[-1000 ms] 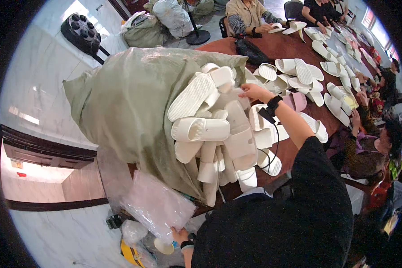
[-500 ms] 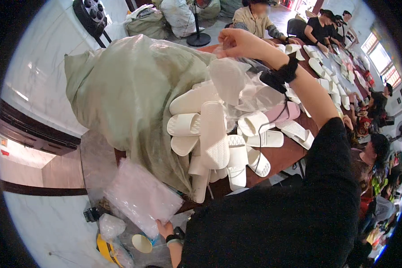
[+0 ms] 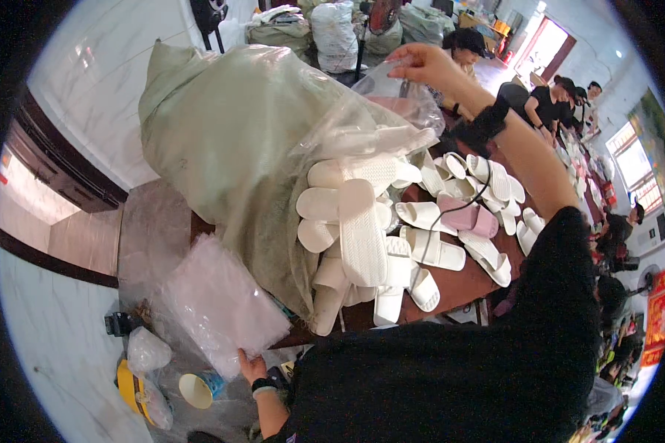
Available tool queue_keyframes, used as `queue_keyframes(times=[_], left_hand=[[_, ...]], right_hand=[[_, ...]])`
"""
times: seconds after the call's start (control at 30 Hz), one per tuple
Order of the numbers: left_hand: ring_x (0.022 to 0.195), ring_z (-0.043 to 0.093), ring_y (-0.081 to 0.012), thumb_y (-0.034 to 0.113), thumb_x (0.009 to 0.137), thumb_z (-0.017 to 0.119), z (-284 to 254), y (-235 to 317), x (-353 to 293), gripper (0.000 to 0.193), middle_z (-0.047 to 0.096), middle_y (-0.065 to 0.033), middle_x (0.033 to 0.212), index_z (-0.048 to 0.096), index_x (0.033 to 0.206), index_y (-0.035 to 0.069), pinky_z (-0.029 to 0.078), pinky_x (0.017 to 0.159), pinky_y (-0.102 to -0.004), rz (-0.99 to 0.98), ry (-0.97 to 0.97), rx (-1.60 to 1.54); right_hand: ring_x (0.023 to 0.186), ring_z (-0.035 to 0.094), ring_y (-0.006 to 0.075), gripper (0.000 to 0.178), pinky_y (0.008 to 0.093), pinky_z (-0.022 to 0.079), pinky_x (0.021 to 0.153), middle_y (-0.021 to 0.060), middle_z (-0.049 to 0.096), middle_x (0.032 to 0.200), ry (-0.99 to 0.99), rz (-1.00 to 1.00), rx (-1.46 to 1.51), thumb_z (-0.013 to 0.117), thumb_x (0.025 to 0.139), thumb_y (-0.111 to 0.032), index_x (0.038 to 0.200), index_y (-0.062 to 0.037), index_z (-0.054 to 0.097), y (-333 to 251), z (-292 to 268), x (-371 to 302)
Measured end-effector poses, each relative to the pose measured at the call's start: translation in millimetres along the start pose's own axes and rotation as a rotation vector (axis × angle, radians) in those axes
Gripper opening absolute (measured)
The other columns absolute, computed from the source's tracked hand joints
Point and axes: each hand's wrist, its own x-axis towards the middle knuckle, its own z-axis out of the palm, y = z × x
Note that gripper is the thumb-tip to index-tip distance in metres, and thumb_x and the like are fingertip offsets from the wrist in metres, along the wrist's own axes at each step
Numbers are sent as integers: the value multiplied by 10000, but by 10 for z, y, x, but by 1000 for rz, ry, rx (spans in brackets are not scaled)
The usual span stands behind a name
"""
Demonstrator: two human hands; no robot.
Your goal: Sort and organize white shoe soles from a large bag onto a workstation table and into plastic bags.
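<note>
The clear plastic bag is hanging limp and crinkled from the right hand, its long axis running downward toward the heap of white slippers. The right hand's grip is pinching closed on the bag's top edge, raised above the worktop. The left hand is lying low, fingers closing on a stack of clear plastic bags. A large olive sack is spilling the slippers onto the brown worktop. People are sitting along it in a pale-floored room.
</note>
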Motion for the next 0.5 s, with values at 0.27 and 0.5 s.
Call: queue_keyframes(times=[0.27,0.5], left_hand=[[1075,504,-228,266,915,527,-40,3,17,376,534,-83,1206,486,1186,9,417,903,-360,-49,134,164],[1082,501,-220,250,929,495,94,26,38,360,536,-83,1204,487,1201,14,419,910,-347,-10,-65,-77]], right_hand=[[796,598,88,151,232,482,728,36,661,899,-187,12,223,634,822,-52,966,-7,641,-39,529,-399],[726,601,84,205,247,477,629,15,663,846,176,-131,-15,573,882,-235,1012,-88,628,-603,-113,137]])
